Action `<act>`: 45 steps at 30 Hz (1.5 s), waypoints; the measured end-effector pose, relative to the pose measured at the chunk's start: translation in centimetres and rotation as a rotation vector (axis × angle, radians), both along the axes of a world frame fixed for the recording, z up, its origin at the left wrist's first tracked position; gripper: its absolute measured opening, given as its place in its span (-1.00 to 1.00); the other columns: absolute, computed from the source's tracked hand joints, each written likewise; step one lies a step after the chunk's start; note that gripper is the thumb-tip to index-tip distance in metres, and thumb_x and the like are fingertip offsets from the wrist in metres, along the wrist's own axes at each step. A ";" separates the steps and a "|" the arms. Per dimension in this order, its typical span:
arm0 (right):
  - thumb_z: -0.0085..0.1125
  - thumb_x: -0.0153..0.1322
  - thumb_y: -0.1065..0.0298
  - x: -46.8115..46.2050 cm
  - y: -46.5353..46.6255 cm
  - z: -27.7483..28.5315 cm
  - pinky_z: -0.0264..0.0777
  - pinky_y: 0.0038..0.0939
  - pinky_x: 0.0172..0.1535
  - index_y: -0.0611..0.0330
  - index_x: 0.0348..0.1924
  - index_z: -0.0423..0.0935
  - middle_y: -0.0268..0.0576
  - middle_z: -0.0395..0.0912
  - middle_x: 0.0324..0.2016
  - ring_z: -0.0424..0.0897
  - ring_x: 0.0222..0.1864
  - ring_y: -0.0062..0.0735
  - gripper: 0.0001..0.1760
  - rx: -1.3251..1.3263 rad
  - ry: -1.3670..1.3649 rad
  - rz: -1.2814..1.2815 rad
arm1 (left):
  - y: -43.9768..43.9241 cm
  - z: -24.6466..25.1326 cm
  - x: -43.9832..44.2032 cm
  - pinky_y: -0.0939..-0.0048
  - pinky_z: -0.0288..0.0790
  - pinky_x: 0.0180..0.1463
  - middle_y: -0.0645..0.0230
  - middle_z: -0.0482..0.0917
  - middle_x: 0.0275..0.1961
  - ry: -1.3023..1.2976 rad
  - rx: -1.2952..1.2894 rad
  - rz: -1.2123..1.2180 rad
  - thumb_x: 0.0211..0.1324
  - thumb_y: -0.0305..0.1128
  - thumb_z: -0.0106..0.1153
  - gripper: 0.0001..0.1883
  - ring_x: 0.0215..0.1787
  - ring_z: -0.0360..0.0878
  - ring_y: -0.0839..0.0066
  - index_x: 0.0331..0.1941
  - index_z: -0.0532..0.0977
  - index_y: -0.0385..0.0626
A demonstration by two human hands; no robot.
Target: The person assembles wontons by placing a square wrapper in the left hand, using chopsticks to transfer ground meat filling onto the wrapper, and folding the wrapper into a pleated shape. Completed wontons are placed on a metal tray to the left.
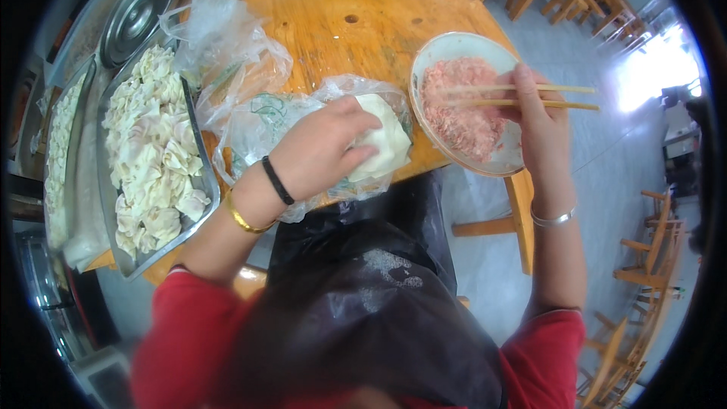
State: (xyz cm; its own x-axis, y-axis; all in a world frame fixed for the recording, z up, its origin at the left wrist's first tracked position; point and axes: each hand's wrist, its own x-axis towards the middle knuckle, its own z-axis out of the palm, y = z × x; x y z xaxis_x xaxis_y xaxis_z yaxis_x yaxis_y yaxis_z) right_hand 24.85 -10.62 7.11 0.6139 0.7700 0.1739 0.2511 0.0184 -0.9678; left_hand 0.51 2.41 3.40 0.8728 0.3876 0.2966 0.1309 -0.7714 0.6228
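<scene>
Between the fingers of my right hand (537,99) is a pair of wooden chopsticks (568,105). Their tips point left into pink minced meat (463,108), which fills much of a white bowl (454,42) at the table's right edge. My left hand (324,145) rests over a stack of pale dough wrappers (383,139), fingers spread and touching the top. Whether it pinches one wrapper cannot be made out. Under the stack lies a clear plastic bag (267,119) with green print.
Left of the bag, a metal tray (213,182) holds many folded wontons (150,153). A second filled tray (85,125) stands farther left, near a round metal lid (142,11). Another crumpled bag (227,40) lies on the wooden table (363,0). Wooden stools (647,250) line the right side.
</scene>
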 end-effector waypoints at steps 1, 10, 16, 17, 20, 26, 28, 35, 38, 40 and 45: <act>0.05 0.49 0.14 -0.2 0.3 -0.1 0.48 -0.57 -0.41 0.32 -0.32 0.56 -0.18 0.59 -0.48 0.59 -0.47 -0.52 -0.64 -0.023 -0.053 0.002 | -0.1 -0.1 0.0 0.24 0.41 -0.15 0.14 0.47 -0.24 0.123 0.048 -0.025 0.09 -0.41 0.14 -0.78 -0.24 0.53 0.12 -0.17 0.52 -0.19; 0.06 0.48 0.12 -0.9 1.0 0.1 0.48 -0.54 -0.43 0.33 -0.37 0.57 -0.17 0.61 -0.50 0.61 -0.50 -0.51 -0.62 -0.029 0.033 -0.067 | 0.0 -1.3 0.2 0.24 0.41 -0.27 0.19 0.54 -0.35 0.045 0.070 0.011 0.14 -0.42 0.04 -0.89 -0.35 0.53 0.16 -0.33 0.51 -0.17; 0.05 0.49 0.15 -1.1 -0.4 -0.5 0.46 -0.55 -0.43 0.33 -0.39 0.54 -0.19 0.58 -0.52 0.59 -0.50 -0.50 -0.63 -0.082 -0.103 -0.029 | 1.4 -1.5 0.2 0.53 0.42 -0.38 0.39 0.59 -0.31 -0.303 -1.033 0.103 0.29 -0.41 -0.01 -0.86 -0.43 0.53 0.58 -0.22 0.50 -0.21; 0.05 0.49 0.15 -1.3 -0.5 -0.7 0.46 -0.55 -0.44 0.34 -0.40 0.54 -0.20 0.57 -0.53 0.58 -0.51 -0.50 -0.62 -0.138 -0.149 -0.035 | 1.3 -1.3 0.5 0.58 0.42 -0.38 0.41 0.59 -0.30 -0.383 -1.298 0.121 0.30 -0.40 -0.01 -0.85 -0.42 0.53 0.64 -0.18 0.49 -0.22; 0.01 0.50 0.12 -1.7 -0.8 -0.7 0.45 -0.62 -0.44 0.35 -0.40 0.55 -0.18 0.58 -0.55 0.57 -0.52 -0.57 -0.58 0.084 0.074 -0.004 | 0.8 -0.7 2.2 0.63 0.46 -0.34 0.34 0.60 -0.26 -0.453 -1.551 0.099 0.30 -0.43 0.00 -0.81 -0.40 0.56 0.60 -0.08 0.47 -0.24; -0.09 0.54 0.17 -2.5 -2.4 -0.2 0.47 -0.58 -0.38 0.36 -0.38 0.55 -0.17 0.60 -0.52 0.59 -0.47 -0.53 -0.58 0.191 0.063 0.022 | -0.6 0.5 4.9 0.62 0.40 -0.09 0.42 0.60 -0.18 -0.344 -0.989 -0.050 0.21 -0.44 0.13 -0.79 -0.20 0.54 0.65 -0.08 0.51 -0.17; -0.11 0.55 0.18 -3.0 -2.8 -0.3 0.49 -0.55 -0.35 0.36 -0.38 0.55 -0.16 0.60 -0.50 0.60 -0.45 -0.51 -0.58 0.197 -0.027 0.014 | -1.4 0.6 5.1 0.64 0.38 -0.14 0.47 0.58 -0.23 -0.361 -0.479 -0.015 0.16 -0.42 0.20 -0.78 -0.26 0.51 0.66 -0.11 0.52 -0.16; -0.10 0.54 0.17 -2.4 -2.4 0.5 0.50 -0.55 -0.35 0.37 -0.39 0.57 -0.19 0.58 -0.55 0.59 -0.47 -0.54 -0.56 0.247 0.085 -0.026 | -1.3 -0.6 4.3 0.53 0.42 -0.26 0.38 0.50 -0.21 -0.466 -1.030 0.073 0.13 -0.43 0.20 -0.83 -0.22 0.51 0.51 -0.19 0.50 -0.13; -0.03 0.51 0.15 -1.5 -1.4 0.2 0.49 -0.56 -0.37 0.36 -0.36 0.58 -0.21 0.58 -0.54 0.58 -0.49 -0.54 -0.59 0.081 -0.033 -0.013 | 1.1 -1.4 3.2 0.55 0.43 -0.32 0.35 0.50 -0.18 -0.710 -1.571 -0.031 0.21 -0.43 0.13 -0.82 -0.21 0.50 0.49 -0.12 0.45 -0.13; 0.05 0.49 0.22 -1.4 -1.0 -0.4 0.46 -0.55 -0.37 0.34 -0.32 0.54 -0.25 0.54 -0.53 0.54 -0.46 -0.56 -0.69 -0.084 -0.119 -0.019 | 2.3 -1.6 2.3 0.53 0.44 -0.34 0.26 0.49 -0.16 -0.797 -1.967 -0.049 0.28 -0.33 0.09 -0.77 -0.20 0.50 0.45 -0.07 0.39 -0.17; 0.06 0.48 0.21 -1.0 -1.0 -0.7 0.42 -0.52 -0.43 0.32 -0.39 0.56 -0.24 0.55 -0.59 0.52 -0.52 -0.56 -0.67 -0.131 -0.213 -0.003 | 2.0 -0.7 0.8 0.39 0.55 -0.17 0.18 0.49 -0.13 -0.678 -2.030 0.114 0.29 -0.33 0.06 -0.74 -0.12 0.51 0.34 -0.08 0.37 -0.27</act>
